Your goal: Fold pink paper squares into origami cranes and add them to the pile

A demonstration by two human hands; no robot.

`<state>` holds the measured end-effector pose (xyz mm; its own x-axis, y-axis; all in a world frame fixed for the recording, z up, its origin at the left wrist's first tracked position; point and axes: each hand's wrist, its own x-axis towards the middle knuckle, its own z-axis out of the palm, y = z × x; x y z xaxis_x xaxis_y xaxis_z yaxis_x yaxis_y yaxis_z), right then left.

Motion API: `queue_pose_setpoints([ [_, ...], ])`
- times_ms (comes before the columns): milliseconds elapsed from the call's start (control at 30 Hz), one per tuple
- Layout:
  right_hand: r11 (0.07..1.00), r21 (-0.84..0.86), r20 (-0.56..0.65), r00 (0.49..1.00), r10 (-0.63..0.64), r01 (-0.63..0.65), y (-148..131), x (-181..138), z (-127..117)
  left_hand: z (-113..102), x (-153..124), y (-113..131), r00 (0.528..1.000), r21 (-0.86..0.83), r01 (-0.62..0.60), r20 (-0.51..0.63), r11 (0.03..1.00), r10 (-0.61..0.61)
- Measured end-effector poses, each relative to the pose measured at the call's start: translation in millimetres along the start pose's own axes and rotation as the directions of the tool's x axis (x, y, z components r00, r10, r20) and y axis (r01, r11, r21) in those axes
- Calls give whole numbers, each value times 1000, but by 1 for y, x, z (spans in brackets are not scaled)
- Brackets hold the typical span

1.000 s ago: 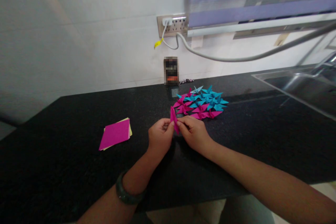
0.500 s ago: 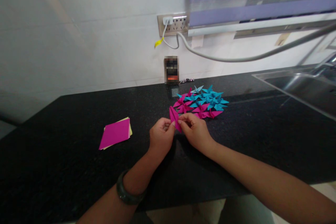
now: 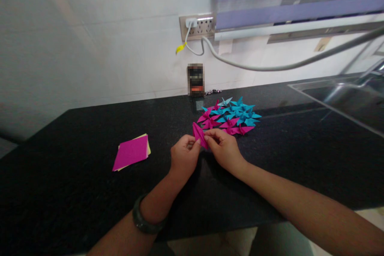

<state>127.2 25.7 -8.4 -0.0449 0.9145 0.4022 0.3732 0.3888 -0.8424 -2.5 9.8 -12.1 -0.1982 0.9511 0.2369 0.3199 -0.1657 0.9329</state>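
Observation:
Between my two hands is a piece of folded magenta origami paper (image 3: 199, 134), a narrow pointed shape tilted with its tip up and to the left. My left hand (image 3: 185, 153) pinches its lower left side between thumb and fingers. On the other side my right hand (image 3: 224, 148) grips the right edge with thumb and forefinger. Just beyond the hands lies a group of folded paper cranes, with several magenta ones (image 3: 211, 122) nearer and several blue ones (image 3: 241, 113) farther right. One crane (image 3: 225, 102) at the back is pale blue.
A stack of square paper (image 3: 132, 153), magenta on top with yellow under it, lies left on the black counter (image 3: 75, 192). A blurred-out upright object (image 3: 196, 80) leans at the wall. Behind are a wall socket (image 3: 198, 27) and a grey hose (image 3: 270, 67); a sink (image 3: 345, 96) is at right.
The folded magenta paper has tilted very slightly in my fingers. Both hands keep nearly the same place and grip.

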Motion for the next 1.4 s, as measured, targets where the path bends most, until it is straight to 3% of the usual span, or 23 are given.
queue_pose_setpoints([
  [300, 998, 56, -3, 1000, 14, -14, 3, 1, 0, 1, -1, 2, 1000, 13, 2, 12, 1000, -2],
  [467, 998, 45, -15, 999, -40, 41, 0, 2, -1, -1, -1, 4, 999, 7, 5, 32, 1000, -5],
  [767, 993, 113, -8, 999, 39, -38, -2, 2, 0, 0, -2, 6, 999, 2, 11, 32, 1000, -11],
  [1400, 997, 34, -22, 997, -72, 73, -2, 1, -1, -1, -1, 1, 999, 25, 9, 47, 1000, -11],
])
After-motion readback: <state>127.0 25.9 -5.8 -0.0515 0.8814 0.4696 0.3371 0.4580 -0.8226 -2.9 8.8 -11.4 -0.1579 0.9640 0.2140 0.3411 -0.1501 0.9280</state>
